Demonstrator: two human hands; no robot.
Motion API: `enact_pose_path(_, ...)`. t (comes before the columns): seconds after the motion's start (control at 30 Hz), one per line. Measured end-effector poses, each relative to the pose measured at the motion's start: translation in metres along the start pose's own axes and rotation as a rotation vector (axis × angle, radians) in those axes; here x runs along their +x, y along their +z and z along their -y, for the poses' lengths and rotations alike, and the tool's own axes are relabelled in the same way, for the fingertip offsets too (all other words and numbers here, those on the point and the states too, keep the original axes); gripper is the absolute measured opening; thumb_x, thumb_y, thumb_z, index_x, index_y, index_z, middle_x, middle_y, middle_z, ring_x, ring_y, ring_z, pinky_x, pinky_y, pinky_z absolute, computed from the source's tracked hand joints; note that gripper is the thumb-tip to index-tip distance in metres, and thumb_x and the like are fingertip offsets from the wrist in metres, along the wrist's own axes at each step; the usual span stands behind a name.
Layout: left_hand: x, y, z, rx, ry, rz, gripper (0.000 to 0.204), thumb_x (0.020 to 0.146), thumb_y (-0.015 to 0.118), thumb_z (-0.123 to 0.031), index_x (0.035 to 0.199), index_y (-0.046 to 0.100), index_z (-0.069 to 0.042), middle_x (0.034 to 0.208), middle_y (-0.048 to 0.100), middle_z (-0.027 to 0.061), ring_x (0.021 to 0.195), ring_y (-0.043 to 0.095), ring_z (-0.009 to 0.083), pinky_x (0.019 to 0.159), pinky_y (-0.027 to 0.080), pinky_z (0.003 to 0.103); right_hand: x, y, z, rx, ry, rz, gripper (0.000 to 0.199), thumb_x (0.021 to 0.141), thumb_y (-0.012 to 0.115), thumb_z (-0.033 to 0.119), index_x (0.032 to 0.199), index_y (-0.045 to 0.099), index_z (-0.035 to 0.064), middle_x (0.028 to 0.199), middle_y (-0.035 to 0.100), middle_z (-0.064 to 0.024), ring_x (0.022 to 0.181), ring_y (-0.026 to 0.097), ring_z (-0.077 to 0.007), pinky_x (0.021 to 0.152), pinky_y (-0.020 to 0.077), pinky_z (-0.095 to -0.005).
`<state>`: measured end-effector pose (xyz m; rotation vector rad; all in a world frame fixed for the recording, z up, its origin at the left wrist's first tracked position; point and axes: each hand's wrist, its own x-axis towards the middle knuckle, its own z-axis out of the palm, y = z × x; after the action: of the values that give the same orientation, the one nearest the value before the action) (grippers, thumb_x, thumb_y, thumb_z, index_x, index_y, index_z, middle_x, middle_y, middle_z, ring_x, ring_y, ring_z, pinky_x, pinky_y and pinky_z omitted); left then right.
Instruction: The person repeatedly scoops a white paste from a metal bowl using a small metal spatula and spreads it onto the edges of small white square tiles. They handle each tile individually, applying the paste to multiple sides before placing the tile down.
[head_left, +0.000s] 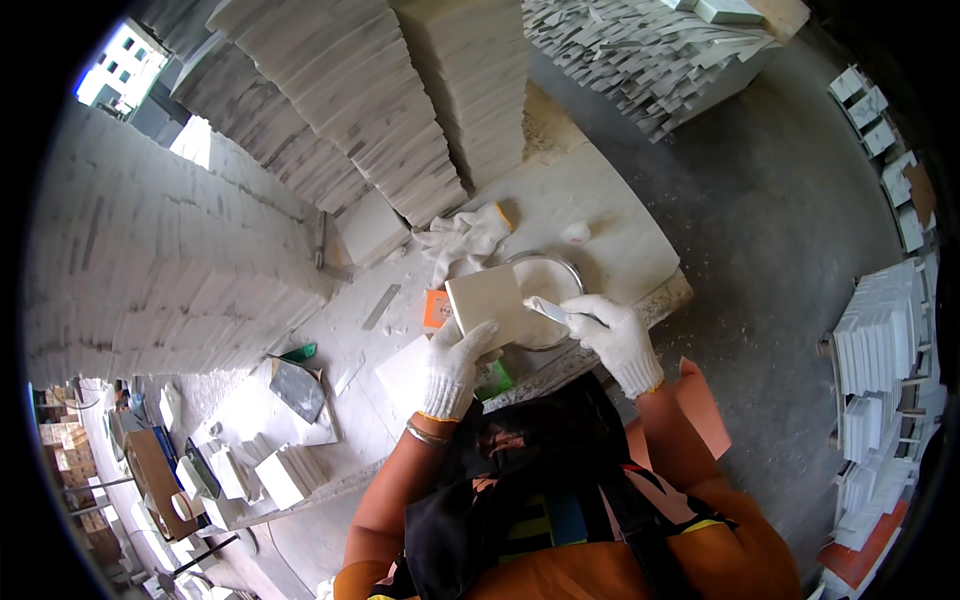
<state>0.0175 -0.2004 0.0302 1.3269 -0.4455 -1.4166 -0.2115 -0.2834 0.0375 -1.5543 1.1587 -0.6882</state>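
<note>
- Left hand, white-gloved: thumb pressed on the face of a square white tile at its near-left part; remaining fingers largely hidden beneath it.
- Right hand, white-gloved: fingers curled around a slim pale tool, its tip pointing at the tile's right edge; contact cannot be determined.
- Tile location: held above the bench, partly covering a round metal-rimmed bowl.
- Adjacent: orange item just left of the tile; crumpled white glove beyond; green object near the left hand.
- Outward: tall stacks of pale slabs.
</note>
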Motion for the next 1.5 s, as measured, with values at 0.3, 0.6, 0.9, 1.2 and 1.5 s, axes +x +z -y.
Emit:
enact_pose_path(0.3,0.005,0.009,-0.001,0.269,0.157,-0.022,0.027,0.097,0.067,-0.019,0.112,0.066,0.004,0.091,0.071,0.0056,0.08,0.065,0.0124,0.071,0.051,0.026,-0.004,0.002,0.006,-0.551,-0.423,-0.232,0.021,0.088,0.072,0.014,0.109,0.075,0.0136,0.092,0.074,-0.012,0.081,0.07,-0.0335,0.07,0.0552,-0.0413)
enact_pose_path(0.6,-0.023,-0.023,-0.009,-0.007,0.038,-0.07,0.032,0.097,0.067,-0.019,0.122,0.065,0.002,0.097,0.072,0.0069,0.081,0.067,0.0147,0.072,0.054,0.029,-0.01,-0.008,-0.015,-0.278,-0.16,-0.115,0.034,0.088,0.073,0.01,0.121,0.072,0.0066,0.097,0.075,-0.016,0.081,0.072,-0.0249,0.075,0.0547,-0.0349)
enact_pose_path(0.9,-0.071,-0.072,0.002,-0.187,0.003,-0.178,0.038,0.098,0.065,-0.019,0.129,0.062,0.002,0.108,0.071,0.0092,0.09,0.069,0.0172,0.077,0.057,0.029,-0.006,0.037,0.017,0.139,0.167,0.281,0.028,0.094,0.068,0.008,0.121,0.066,-0.002,0.094,0.072,-0.0076,0.073,0.064,-0.0102,0.068,0.0521,-0.0248)
enact_pose_path(1.2,-0.089,-0.095,0.008,0.886,0.173,-0.482,0.058,0.084,0.079,-0.038,0.127,0.064,-0.002,0.089,0.072,0.0107,0.072,0.07,0.0188,0.065,0.054,0.033,0.017,0.099,0.015,-0.057,-0.075,0.536,0.035,0.095,0.066,0.005,0.13,0.065,0.0003,0.094,0.071,-0.0049,0.075,0.06,-0.0076,0.07,0.0518,-0.0251)
enact_pose_path(1.5,-0.078,-0.109,0.012,1.304,0.481,-0.436,0.106,0.057,0.094,-0.041,0.148,0.047,-0.013,0.161,0.034,0.0212,0.145,0.034,0.0478,0.111,0.04,0.055,0.029,0.129,0.005,-0.158,-0.463,0.475,0.029,0.094,0.067,0.007,0.122,0.07,0.0011,0.113,0.074,-0.0131,0.098,0.071,-0.0244,0.086,0.0563,-0.0334)
